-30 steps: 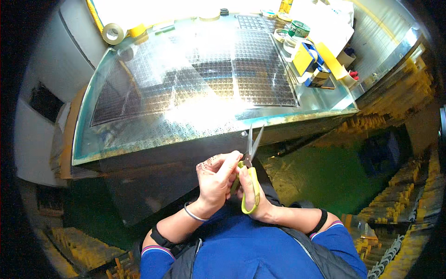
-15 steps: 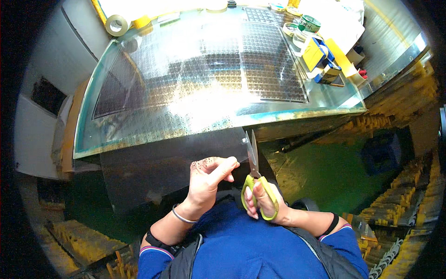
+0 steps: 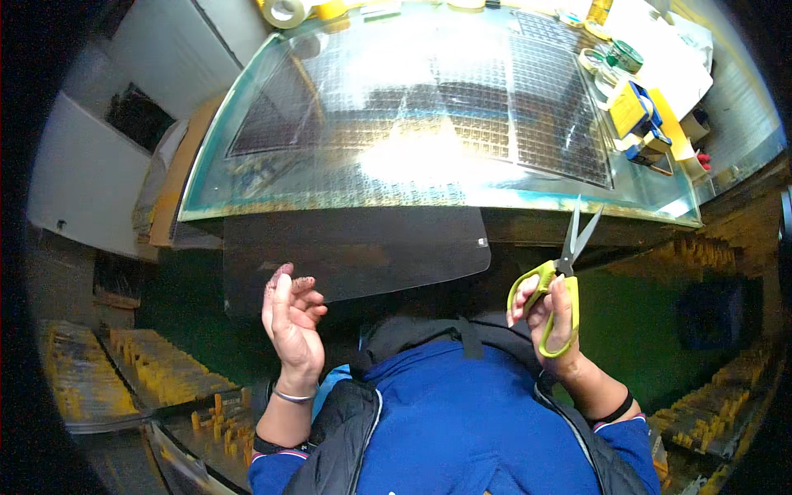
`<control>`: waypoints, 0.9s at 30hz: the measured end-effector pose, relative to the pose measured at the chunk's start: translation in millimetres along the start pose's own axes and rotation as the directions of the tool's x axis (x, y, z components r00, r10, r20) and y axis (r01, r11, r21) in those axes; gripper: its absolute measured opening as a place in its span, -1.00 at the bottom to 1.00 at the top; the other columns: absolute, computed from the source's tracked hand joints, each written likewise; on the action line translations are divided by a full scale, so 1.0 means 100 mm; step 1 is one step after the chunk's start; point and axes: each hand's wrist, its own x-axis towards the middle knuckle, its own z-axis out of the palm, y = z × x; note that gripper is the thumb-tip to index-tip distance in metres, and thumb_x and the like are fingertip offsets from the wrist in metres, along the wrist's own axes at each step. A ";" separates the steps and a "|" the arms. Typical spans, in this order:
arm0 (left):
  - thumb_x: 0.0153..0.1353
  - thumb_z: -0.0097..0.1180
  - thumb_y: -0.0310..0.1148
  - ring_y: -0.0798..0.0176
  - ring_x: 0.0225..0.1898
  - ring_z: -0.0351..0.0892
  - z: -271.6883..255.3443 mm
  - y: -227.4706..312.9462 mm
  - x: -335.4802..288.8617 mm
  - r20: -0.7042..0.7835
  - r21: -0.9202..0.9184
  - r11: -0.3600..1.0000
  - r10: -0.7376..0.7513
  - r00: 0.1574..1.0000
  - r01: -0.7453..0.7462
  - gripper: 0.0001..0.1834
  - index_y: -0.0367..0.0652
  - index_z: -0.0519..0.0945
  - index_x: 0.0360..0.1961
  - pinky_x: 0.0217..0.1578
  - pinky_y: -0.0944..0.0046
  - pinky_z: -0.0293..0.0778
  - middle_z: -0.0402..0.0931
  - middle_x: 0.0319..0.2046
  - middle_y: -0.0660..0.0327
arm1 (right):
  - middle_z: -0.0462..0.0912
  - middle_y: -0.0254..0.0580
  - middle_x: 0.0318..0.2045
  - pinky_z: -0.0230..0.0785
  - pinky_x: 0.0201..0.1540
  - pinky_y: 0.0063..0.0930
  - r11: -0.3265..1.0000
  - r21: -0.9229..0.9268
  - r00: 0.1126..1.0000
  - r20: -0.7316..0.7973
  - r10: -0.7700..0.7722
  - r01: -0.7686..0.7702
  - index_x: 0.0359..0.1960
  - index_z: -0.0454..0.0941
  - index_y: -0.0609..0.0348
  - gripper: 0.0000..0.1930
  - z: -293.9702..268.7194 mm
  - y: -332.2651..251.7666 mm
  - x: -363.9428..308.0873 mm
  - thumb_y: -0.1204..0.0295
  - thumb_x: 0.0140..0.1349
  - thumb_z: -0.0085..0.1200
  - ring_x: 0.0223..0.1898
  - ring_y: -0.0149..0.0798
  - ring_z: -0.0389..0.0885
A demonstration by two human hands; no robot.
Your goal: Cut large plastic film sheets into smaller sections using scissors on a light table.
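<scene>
My right hand (image 3: 554, 309) has its fingers through the handles of a pair of green-handled scissors (image 3: 569, 247). The blades stand apart and point away from me, over the table's front edge. A thin see-through film sheet (image 3: 363, 252) hangs over that edge, with a small white mark (image 3: 483, 242) by its right side. At the sheet's lower left part is my left hand (image 3: 294, 322), raised, its fingers loosely curled and apart, with nothing visible in it. The fingertips look darkly smudged.
Patterned film sheets (image 3: 561, 132) lie on the glass-topped table (image 3: 396, 206) under bright glare. A blue and yellow tape dispenser (image 3: 639, 124) stands at the right, with tape rolls (image 3: 625, 58) behind it. Another tape roll (image 3: 286, 10) sits at the far left. Yellow-marked racks (image 3: 157, 367) flank me.
My left hand has left the sheet's right edge and moved left, its pinch loosened. The scissors have moved right, away from the sheet, and their blades spread wider. The head view has shifted.
</scene>
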 end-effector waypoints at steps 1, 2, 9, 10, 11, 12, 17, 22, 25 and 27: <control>0.15 -0.02 -0.23 0.45 -0.49 0.44 -0.03 0.06 -0.01 0.024 -0.011 1.000 0.023 0.999 -0.023 -0.66 -0.16 0.36 -0.10 -0.56 0.52 0.38 0.47 -0.40 0.25 | 0.34 -0.24 -0.49 0.29 -0.39 -0.50 1.000 0.000 1.000 0.011 0.003 -0.003 -0.35 0.27 0.15 -0.61 0.01 0.01 0.00 0.04 0.24 -0.29 -0.48 -0.40 0.34; 0.15 -0.02 -0.23 0.45 -0.49 0.44 -0.03 0.10 -0.03 0.017 -0.012 1.000 0.028 0.999 -0.028 -0.66 -0.16 0.36 -0.10 -0.56 0.52 0.38 0.47 -0.40 0.25 | 0.34 -0.24 -0.50 0.29 -0.40 -0.50 1.000 0.005 1.000 0.018 0.001 -0.002 -0.35 0.27 0.15 -0.63 0.02 0.02 0.00 0.06 0.25 -0.28 -0.49 -0.40 0.34; 0.12 -0.02 -0.48 0.35 -0.43 0.51 0.03 0.20 -0.11 0.193 0.213 0.923 0.281 0.940 -0.320 -0.52 -0.25 0.14 0.06 -0.54 0.48 0.49 0.45 -0.25 0.05 | 0.38 -0.24 -0.50 0.33 -0.40 -0.51 1.000 -0.003 1.000 0.012 0.021 -0.021 -0.36 0.31 0.18 -0.72 0.01 0.03 -0.01 0.20 0.25 -0.21 -0.50 -0.41 0.39; 0.12 -0.02 -0.48 0.35 -0.43 0.51 0.04 0.20 -0.11 0.195 0.212 0.924 0.280 0.940 -0.319 -0.52 -0.25 0.14 0.06 -0.54 0.48 0.49 0.45 -0.25 0.05 | 0.38 -0.24 -0.50 0.33 -0.40 -0.51 1.000 -0.004 1.000 0.009 0.020 -0.020 -0.36 0.31 0.18 -0.72 0.02 0.01 -0.01 0.20 0.25 -0.21 -0.50 -0.41 0.39; 0.12 -0.02 -0.48 0.34 -0.45 0.52 0.06 0.20 -0.13 0.198 0.209 0.922 0.286 0.938 -0.325 -0.52 -0.25 0.14 0.06 -0.54 0.48 0.49 0.46 -0.26 0.04 | 0.40 -0.24 -0.49 0.33 -0.40 -0.53 0.986 -0.162 0.999 0.013 0.045 -0.042 -0.37 0.34 0.18 -0.76 0.02 -0.02 0.01 0.24 0.23 -0.18 -0.49 -0.42 0.41; 0.12 -0.02 -0.47 0.34 -0.46 0.52 0.08 0.19 -0.13 0.201 0.205 0.921 0.292 0.935 -0.332 -0.52 -0.25 0.13 0.06 -0.55 0.47 0.49 0.46 -0.26 0.04 | 0.42 -0.23 -0.48 0.34 -0.40 -0.55 0.947 -0.316 0.997 0.013 0.071 -0.063 -0.37 0.36 0.18 -0.79 0.02 -0.05 0.01 0.28 0.22 -0.14 -0.48 -0.44 0.42; 0.13 -0.04 -0.44 0.33 -0.48 0.52 0.13 0.17 -0.19 0.217 0.218 0.913 0.298 0.930 -0.344 -0.53 -0.26 0.14 0.06 -0.57 0.46 0.48 0.46 -0.26 0.01 | 0.45 -0.04 -0.16 0.37 -0.30 -0.55 0.763 -0.567 0.933 0.031 -0.359 0.312 -0.37 0.24 0.23 -0.76 0.08 0.06 0.09 0.65 -0.01 0.08 -0.33 -0.39 0.49; 0.18 -0.11 -0.34 0.31 -0.53 0.51 0.08 0.17 -0.13 0.135 0.109 0.971 0.198 0.971 -0.213 -0.60 -0.21 0.17 0.02 -0.62 0.44 0.46 0.44 -0.32 0.03 | 0.43 0.09 -0.08 0.38 -0.25 -0.52 0.631 -0.643 0.873 0.126 -0.471 0.433 -0.42 0.22 0.21 -0.70 0.13 -0.01 0.20 0.62 -0.06 0.16 -0.20 -0.26 0.52; 0.19 -0.13 -0.32 0.29 -0.56 0.50 0.07 0.19 -0.16 0.119 0.139 0.950 0.264 0.957 -0.279 -0.60 -0.18 0.15 0.03 -0.63 0.43 0.46 0.44 -0.32 0.02 | 0.45 0.04 -0.08 0.39 -0.23 -0.49 0.602 -0.664 0.862 0.135 -0.488 0.444 -0.40 0.24 0.23 -0.69 0.13 0.00 0.23 0.60 -0.08 0.18 -0.20 -0.26 0.53; 0.19 -0.13 -0.32 0.29 -0.57 0.50 0.13 0.20 -0.16 0.127 0.153 0.938 0.293 0.948 -0.310 -0.60 -0.17 0.13 0.03 -0.64 0.43 0.45 0.44 -0.32 0.01 | 0.45 0.03 -0.09 0.38 -0.25 -0.51 0.515 -0.710 0.831 0.181 -0.525 0.480 -0.42 0.28 0.23 -0.69 0.15 -0.04 0.26 0.63 -0.13 0.20 -0.25 -0.29 0.53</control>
